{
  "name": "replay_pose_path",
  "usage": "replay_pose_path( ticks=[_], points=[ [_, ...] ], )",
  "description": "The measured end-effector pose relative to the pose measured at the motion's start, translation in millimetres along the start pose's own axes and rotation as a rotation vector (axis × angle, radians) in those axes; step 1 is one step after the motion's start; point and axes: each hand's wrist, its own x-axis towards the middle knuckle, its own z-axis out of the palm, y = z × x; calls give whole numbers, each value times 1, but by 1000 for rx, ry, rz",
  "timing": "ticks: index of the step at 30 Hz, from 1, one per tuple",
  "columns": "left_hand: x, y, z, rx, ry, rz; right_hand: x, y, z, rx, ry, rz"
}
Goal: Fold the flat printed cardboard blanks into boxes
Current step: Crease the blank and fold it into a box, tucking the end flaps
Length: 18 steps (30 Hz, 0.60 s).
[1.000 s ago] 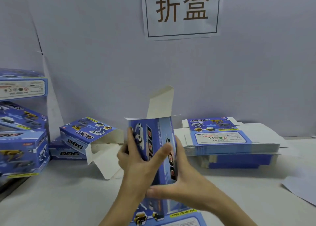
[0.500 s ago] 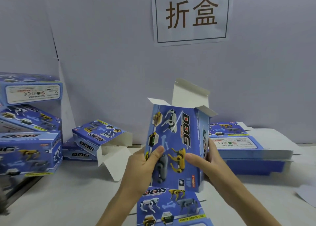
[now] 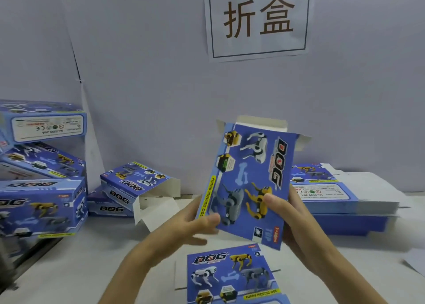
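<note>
1. Head view: the dog-print box [image 3: 250, 181], top flaps open, is held tilted. The right hand [image 3: 292, 216] pinches its right edge. The left hand [image 3: 195, 227] has its thumb on the lower left; its fingers are blurred.
2. A hard squeeze could crease it, and a loose left hold could let it twist.
3. Below it is a white table [image 3: 92, 269] with a flat blank [image 3: 232, 276]. To its right is a blank stack [image 3: 333, 195], and to its left are finished boxes [image 3: 41, 204].

Flat blank [image 3: 232, 278] cut off at bottom — stacked boxes [image 3: 41, 202] cropped at left.
</note>
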Motion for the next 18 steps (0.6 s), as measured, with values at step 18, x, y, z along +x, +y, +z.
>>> replay_pose_path(
  ticks=[18],
  points=[
    [25,68,-144,-830,676,333,21,15,15,99,102,385]
  ],
)
